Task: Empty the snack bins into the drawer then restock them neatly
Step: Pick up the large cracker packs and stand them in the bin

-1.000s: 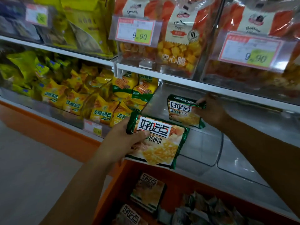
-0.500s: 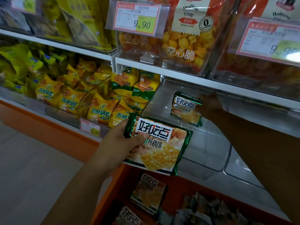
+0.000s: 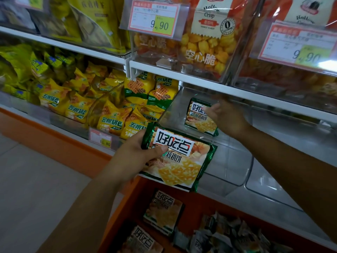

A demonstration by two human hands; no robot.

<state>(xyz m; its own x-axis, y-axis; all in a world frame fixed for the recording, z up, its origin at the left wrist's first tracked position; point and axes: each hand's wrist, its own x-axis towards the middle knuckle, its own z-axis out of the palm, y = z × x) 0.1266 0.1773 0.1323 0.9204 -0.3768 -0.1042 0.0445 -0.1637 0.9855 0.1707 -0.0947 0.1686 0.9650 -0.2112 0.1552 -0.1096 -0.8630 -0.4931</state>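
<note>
My left hand [image 3: 135, 154] grips a green cookie packet [image 3: 180, 161] by its top left corner, holding it in front of the clear plastic bin [image 3: 237, 172]. A second green cookie packet [image 3: 197, 119] stands upright at the back left of that bin. My right hand [image 3: 228, 119] is inside the bin, fingers spread against the standing packet's right edge, not closed around it. Below, the open orange drawer [image 3: 200, 201] holds two more green packets [image 3: 164, 214] and a heap of grey wrapped snacks [image 3: 228, 236].
Yellow snack packs [image 3: 113, 121] fill the neighbouring bins to the left. The shelf above carries clear bins of orange Hollow Crisp bags [image 3: 206, 39] with price tags [image 3: 155, 17]. Another clear bin [image 3: 273, 179] sits to the right. Grey floor [image 3: 36, 189] lies at left.
My right hand carried the second packet deeper into the bin, stood it at the back and opened its fingers. My left hand and its packet stayed almost still.
</note>
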